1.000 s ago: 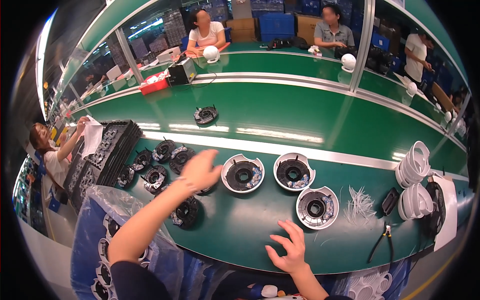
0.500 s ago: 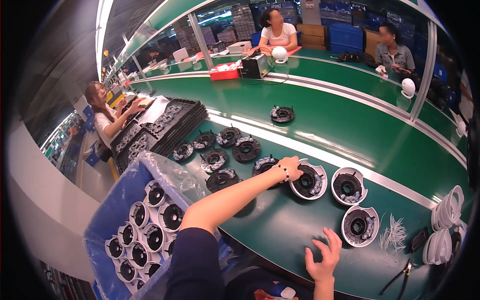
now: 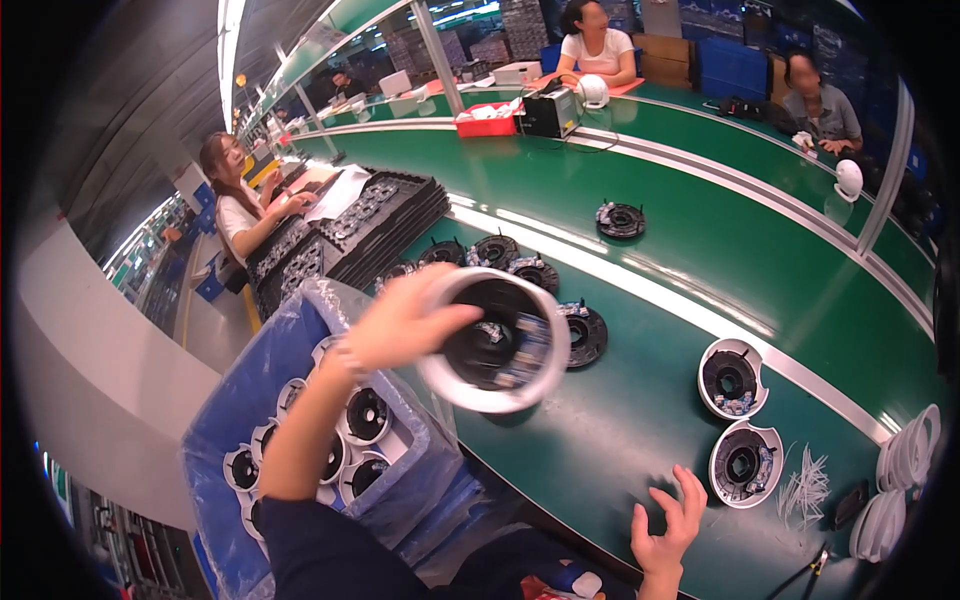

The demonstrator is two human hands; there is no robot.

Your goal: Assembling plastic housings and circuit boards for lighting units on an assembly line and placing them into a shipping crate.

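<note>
Raised above the near left part of the bench, my left hand [image 3: 398, 322] grips a round white housing [image 3: 490, 340] by its left rim, thumb reaching over the inside. Inside that housing sit a black disc and a blue-and-silver circuit board, blurred by motion. My right hand [image 3: 668, 525] hovers at the bench's front edge, fingers spread and holding nothing. Just beyond it stand two similar white housings [image 3: 745, 463], one behind the other, each with a black disc inside. Behind the lifted housing lie several black discs [image 3: 585, 335] with small boards; the housing partly hides them.
A plastic-lined blue bin [image 3: 425, 475] with several white housings stands at left. White cable ties [image 3: 805, 490], pliers [image 3: 818, 565] and stacked white rings [image 3: 905, 450] lie at right. Black trays [image 3: 400, 215] are piled at far left, beside a co-worker. One disc [image 3: 621, 220] rests farther back.
My left hand has lifted the white housing off the bench and carried it left and nearer to me. My right hand stays spread near the front edge. The view has shifted slightly.
</note>
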